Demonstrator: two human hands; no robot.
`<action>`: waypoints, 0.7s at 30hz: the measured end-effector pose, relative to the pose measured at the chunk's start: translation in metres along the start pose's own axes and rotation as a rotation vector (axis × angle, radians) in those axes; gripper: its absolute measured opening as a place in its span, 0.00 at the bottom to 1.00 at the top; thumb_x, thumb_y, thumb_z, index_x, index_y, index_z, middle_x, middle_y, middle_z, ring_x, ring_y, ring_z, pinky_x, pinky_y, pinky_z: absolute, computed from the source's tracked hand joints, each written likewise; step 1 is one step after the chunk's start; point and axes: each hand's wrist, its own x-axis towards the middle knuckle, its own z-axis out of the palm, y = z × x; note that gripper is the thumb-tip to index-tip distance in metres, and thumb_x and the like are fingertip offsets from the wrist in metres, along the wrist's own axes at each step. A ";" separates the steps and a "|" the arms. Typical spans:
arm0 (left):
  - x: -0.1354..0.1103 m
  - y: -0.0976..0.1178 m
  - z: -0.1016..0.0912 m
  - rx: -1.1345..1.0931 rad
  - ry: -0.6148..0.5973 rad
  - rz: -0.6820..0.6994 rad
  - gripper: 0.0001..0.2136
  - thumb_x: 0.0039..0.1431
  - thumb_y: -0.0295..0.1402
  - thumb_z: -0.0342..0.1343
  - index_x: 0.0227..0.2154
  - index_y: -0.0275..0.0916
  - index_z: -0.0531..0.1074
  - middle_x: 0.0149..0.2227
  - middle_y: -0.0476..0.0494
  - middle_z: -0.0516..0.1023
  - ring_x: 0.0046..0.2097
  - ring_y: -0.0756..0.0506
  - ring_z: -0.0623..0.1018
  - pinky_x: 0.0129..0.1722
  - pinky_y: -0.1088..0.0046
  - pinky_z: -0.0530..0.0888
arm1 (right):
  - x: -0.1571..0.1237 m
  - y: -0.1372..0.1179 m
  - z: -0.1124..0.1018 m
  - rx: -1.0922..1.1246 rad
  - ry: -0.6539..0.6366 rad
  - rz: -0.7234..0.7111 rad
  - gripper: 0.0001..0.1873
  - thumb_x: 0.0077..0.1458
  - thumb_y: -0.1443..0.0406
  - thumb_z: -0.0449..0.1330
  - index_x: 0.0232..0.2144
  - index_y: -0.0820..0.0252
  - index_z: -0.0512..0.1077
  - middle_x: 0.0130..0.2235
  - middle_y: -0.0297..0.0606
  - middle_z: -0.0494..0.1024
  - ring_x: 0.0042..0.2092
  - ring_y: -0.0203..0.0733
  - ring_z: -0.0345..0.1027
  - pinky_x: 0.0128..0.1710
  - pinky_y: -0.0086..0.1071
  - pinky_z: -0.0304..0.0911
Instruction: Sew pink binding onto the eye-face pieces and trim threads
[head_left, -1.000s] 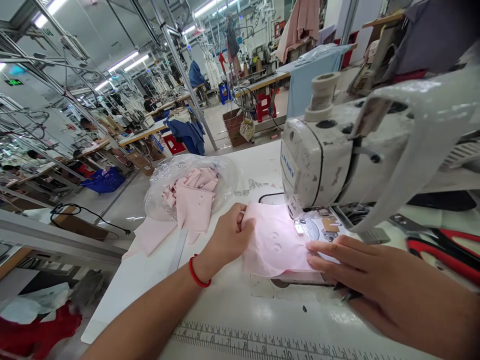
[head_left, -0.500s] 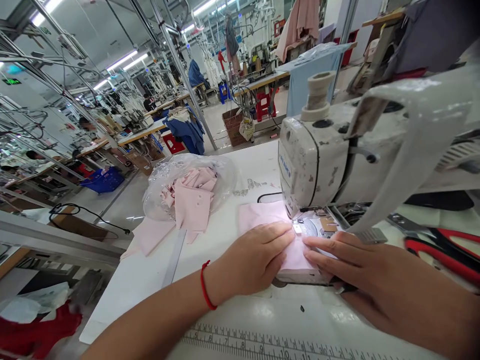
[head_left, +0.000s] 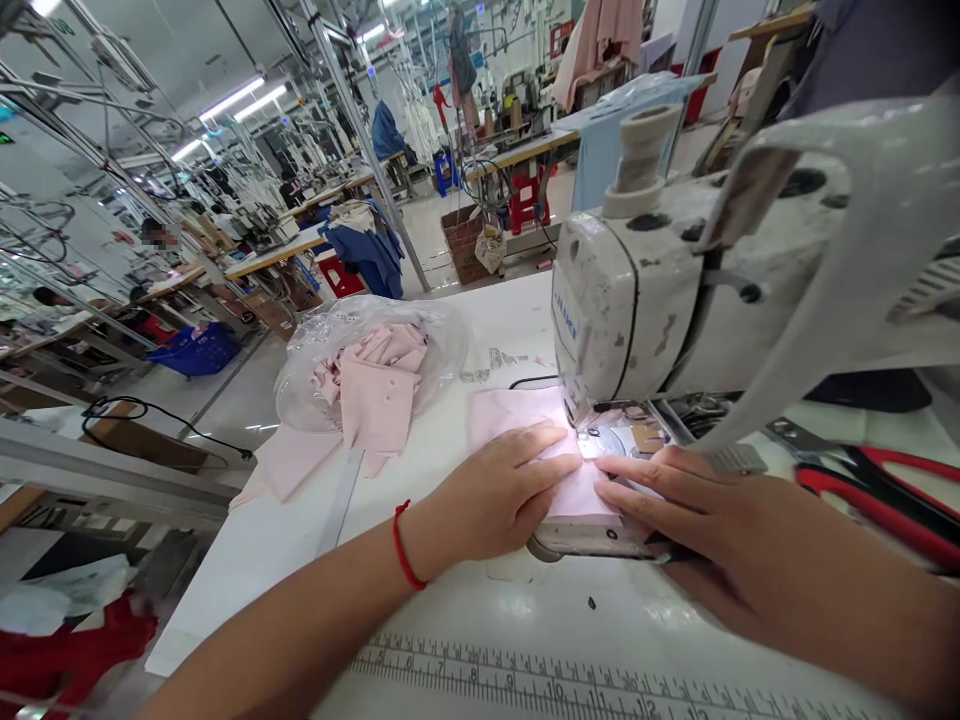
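Observation:
A pale pink fabric piece [head_left: 504, 412] lies on the white sewing table [head_left: 450, 620], under the head of a white sewing machine [head_left: 675, 290]. My left hand [head_left: 491, 495] rests flat on the fabric, fingers stretched toward the needle area. My right hand [head_left: 697, 520] lies flat on the fabric's right side, fingertips near the presser foot. The two hands almost meet at the fingertips. Much of the fabric is hidden beneath them.
A clear plastic bag [head_left: 367, 365] of several pink fabric pieces sits at the table's left, with more pink pieces [head_left: 289, 460] spilling beside it. Red-handled scissors [head_left: 877, 495] lie at the right. A printed ruler [head_left: 600, 685] runs along the near edge. Other workstations and people fill the background.
My left hand let go of the fabric's left edge and moved right to lie flat on the fabric by the needle. The fabric shifted under the machine head.

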 end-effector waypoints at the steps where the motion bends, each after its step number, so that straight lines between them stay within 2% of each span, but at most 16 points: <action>1: 0.000 0.000 0.000 -0.001 -0.002 -0.002 0.18 0.78 0.28 0.45 0.64 0.35 0.69 0.67 0.28 0.74 0.70 0.36 0.74 0.69 0.50 0.77 | -0.001 0.000 0.000 -0.003 0.004 -0.001 0.25 0.58 0.71 0.52 0.54 0.57 0.78 0.56 0.34 0.87 0.35 0.51 0.85 0.25 0.45 0.81; 5: 0.000 0.000 0.000 -0.025 0.006 0.023 0.18 0.78 0.27 0.45 0.64 0.37 0.69 0.65 0.30 0.76 0.68 0.37 0.75 0.68 0.50 0.77 | -0.002 -0.002 -0.001 -0.006 -0.004 0.004 0.26 0.57 0.72 0.53 0.55 0.57 0.76 0.55 0.35 0.87 0.38 0.52 0.85 0.26 0.45 0.81; 12: 0.000 0.001 0.001 -0.034 0.003 0.020 0.18 0.77 0.27 0.46 0.65 0.35 0.69 0.65 0.32 0.77 0.69 0.38 0.75 0.68 0.51 0.76 | -0.001 -0.002 -0.003 -0.018 0.000 0.005 0.24 0.56 0.72 0.54 0.53 0.57 0.75 0.54 0.38 0.88 0.36 0.52 0.84 0.24 0.43 0.78; 16: 0.000 0.000 0.001 -0.037 -0.011 0.020 0.18 0.79 0.28 0.44 0.65 0.35 0.68 0.66 0.31 0.77 0.70 0.38 0.74 0.69 0.50 0.74 | -0.002 -0.001 0.000 -0.012 -0.017 0.001 0.25 0.58 0.71 0.54 0.56 0.57 0.74 0.54 0.38 0.88 0.34 0.50 0.83 0.25 0.43 0.77; 21: 0.001 0.001 -0.001 -0.041 -0.055 -0.007 0.19 0.79 0.28 0.43 0.65 0.37 0.68 0.67 0.32 0.76 0.69 0.38 0.75 0.68 0.51 0.75 | -0.006 -0.001 0.002 0.004 -0.045 0.037 0.27 0.58 0.71 0.54 0.59 0.57 0.74 0.57 0.40 0.86 0.38 0.52 0.83 0.29 0.45 0.79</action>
